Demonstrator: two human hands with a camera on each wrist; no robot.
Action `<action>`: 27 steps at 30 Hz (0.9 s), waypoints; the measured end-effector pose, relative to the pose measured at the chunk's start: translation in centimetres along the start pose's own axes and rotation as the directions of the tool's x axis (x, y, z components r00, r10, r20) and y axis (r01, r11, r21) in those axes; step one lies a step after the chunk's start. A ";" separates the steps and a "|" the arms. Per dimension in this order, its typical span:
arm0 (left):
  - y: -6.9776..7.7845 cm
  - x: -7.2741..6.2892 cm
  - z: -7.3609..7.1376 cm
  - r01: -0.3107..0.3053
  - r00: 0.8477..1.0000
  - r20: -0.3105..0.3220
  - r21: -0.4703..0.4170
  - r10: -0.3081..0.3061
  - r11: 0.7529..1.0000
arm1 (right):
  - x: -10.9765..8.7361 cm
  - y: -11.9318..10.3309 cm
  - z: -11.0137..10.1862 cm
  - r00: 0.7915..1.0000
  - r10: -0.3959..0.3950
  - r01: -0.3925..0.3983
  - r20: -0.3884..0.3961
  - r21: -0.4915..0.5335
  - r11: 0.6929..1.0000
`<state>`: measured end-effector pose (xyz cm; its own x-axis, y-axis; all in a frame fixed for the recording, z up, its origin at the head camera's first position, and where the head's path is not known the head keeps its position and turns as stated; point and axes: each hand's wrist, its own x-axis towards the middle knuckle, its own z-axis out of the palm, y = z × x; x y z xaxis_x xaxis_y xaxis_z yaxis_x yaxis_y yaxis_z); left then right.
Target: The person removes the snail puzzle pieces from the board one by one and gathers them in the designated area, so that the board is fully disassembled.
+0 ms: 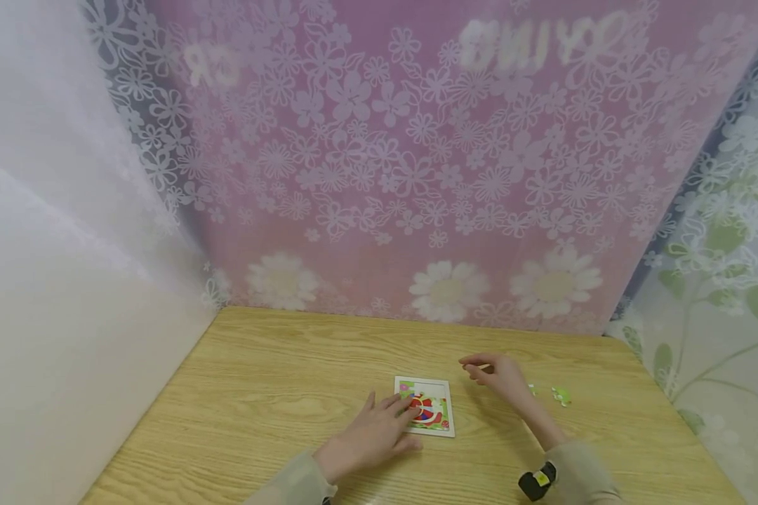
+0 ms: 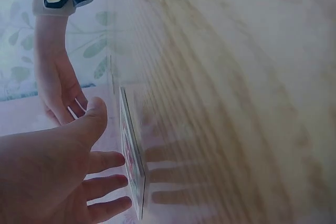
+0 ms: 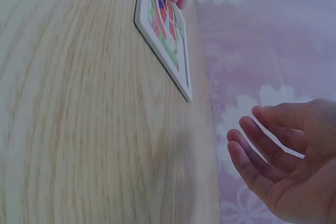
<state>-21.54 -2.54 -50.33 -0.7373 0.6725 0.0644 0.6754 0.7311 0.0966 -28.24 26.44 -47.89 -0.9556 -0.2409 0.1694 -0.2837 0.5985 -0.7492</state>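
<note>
A small jigsaw puzzle [image 1: 439, 415] in a white square frame lies flat on the wooden table. Its picture is red, blue and green, and a pale bare area shows along its far side. My left hand [image 1: 374, 429] reaches over the puzzle's left part, its fingertips touching the picture and its fingers spread and fairly straight. To the right of the frame, my right hand [image 1: 502, 379] hovers above the table with fingers loosely bent. Nothing shows between its thumb and fingers [image 3: 257, 166] in the right wrist view.
A green puzzle piece [image 1: 561, 396] lies on the table [image 1: 259, 393] to the right of my right forearm. Another small piece [image 1: 532, 388] is partly hidden by that forearm. A flowered pink curtain [image 1: 379, 175] stands behind the table, with a pale wall [image 1: 69, 245] on the left.
</note>
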 end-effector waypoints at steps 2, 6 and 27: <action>0.1 -0.2 0.0 -0.008 1.000 0.005 0.024 0.008 1.000 | 0.2 -0.4 0.5 1.000 -0.008 0.008 0.003 0.014 1.000; 0.2 -0.6 -0.1 -0.021 1.000 0.023 0.039 0.020 0.999 | 0.5 -0.9 1.4 1.000 -0.015 0.015 0.019 0.030 0.999; 0.2 -1.2 -0.3 -0.045 0.998 0.038 0.065 0.043 0.997 | 1.4 -3.5 6.5 0.987 -0.104 0.105 0.122 -0.004 0.994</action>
<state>-20.53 -3.18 -50.07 -0.7064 0.7072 0.0303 0.7078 0.7058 0.0284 -28.04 19.07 -49.21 -0.9041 -0.3933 0.1671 -0.3831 0.5728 -0.7247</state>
